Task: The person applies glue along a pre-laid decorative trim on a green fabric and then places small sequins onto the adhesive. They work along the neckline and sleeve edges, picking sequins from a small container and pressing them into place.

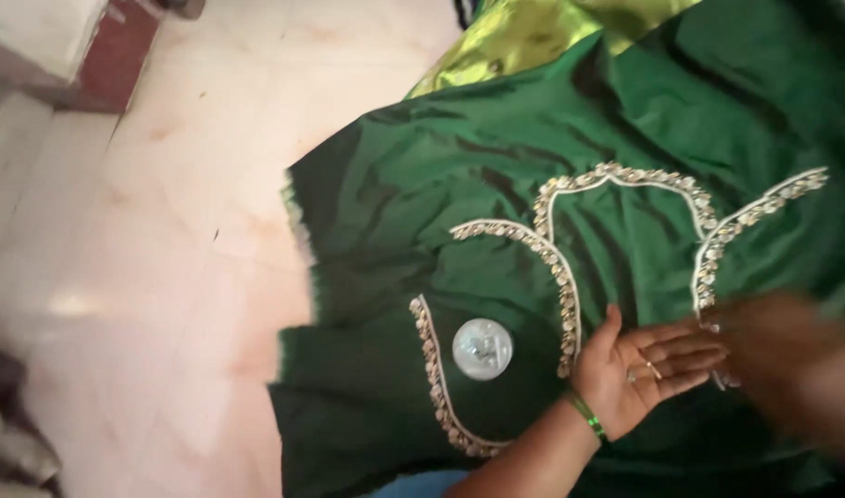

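A floor of pale pinkish-cream polished stone tiles fills the left half of the view, with thin darker joints running across it and faint reddish mottling in the stone. Soft daylight falls on it from the upper part of the frame, leaving a bright glossy patch near the left edge and a washed-out glow along the top. In the upper left corner stands a whitish block-shaped object with a dark red-brown side panel, resting on the floor. At the lower left edge lies a blurred heap of grey and dark cloth, too indistinct to identify further.
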